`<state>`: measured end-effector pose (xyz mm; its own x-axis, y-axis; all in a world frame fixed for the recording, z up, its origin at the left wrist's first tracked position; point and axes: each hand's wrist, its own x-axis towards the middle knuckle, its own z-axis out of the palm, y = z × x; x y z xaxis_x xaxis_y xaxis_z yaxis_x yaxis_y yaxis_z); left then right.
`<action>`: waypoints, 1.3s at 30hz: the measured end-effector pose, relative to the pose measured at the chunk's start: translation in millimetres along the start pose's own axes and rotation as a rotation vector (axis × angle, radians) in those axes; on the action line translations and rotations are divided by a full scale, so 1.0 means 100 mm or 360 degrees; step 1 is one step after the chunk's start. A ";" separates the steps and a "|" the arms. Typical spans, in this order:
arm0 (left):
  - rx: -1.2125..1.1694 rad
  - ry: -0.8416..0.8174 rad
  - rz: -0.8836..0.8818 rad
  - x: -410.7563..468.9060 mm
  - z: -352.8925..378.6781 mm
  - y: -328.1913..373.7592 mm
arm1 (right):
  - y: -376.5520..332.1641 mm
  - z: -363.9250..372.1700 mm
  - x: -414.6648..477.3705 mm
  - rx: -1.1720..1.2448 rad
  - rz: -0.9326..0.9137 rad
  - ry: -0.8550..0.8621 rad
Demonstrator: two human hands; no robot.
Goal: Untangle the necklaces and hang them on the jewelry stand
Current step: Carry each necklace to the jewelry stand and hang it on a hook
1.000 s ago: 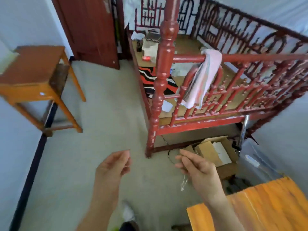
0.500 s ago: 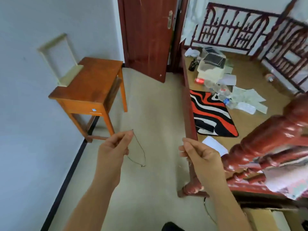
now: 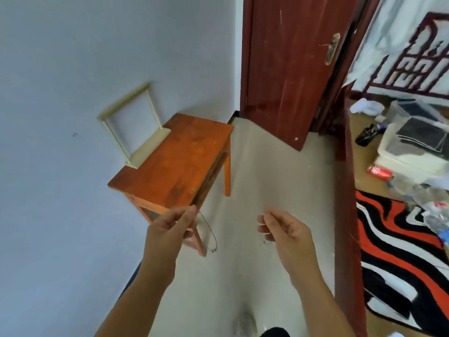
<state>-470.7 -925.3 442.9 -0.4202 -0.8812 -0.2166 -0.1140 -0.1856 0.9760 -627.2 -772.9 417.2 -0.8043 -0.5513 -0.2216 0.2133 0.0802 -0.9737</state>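
Room: pale wall, beige floor (image 3: 267, 166), dark red door (image 3: 286, 69) ajar; a small orange table (image 3: 179, 161) stands against the wall.
Jewelry stand (image 3: 148, 147): a pale wooden frame at the table's wall side, its top bar bare.
Necklace (image 3: 211, 229): a thin looped chain hanging near the table's front corner, well apart from the stand.
Left hand (image 3: 167, 229): grip closed, thumb and fingertips pinching the chain.
Right hand (image 3: 286, 229): fingers curled; what the grip holds cannot be told.
Step, as judged: carry the chain to the stand without letting it swing, spread the loop with both hands, then drape it over the bar.

A: Where's our view from?
B: One head-worn camera, facing forward and down: left hand (image 3: 167, 229) and right hand (image 3: 286, 229) close in at the bottom, table (image 3: 175, 161) just ahead on the left, door (image 3: 286, 69) farther back.
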 end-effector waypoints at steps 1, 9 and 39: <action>-0.0012 0.0040 -0.0012 0.21 0.02 0.10 | -0.13 0.10 0.25 -0.0029 -0.0016 -0.0036; -0.0239 0.0370 -0.0085 1.81 0.28 0.31 | -0.51 0.87 2.13 -0.0278 -0.0060 -0.0343; 0.0086 0.1329 -0.0648 6.06 0.43 0.41 | -0.75 4.04 6.92 -0.1188 0.0007 -0.1936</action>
<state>-768.4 -1448.3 350.4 0.4431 -0.7839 -0.4350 -0.1610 -0.5469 0.8215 -976.2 -1495.9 358.7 0.2454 -0.8768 -0.4136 -0.4296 0.2841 -0.8572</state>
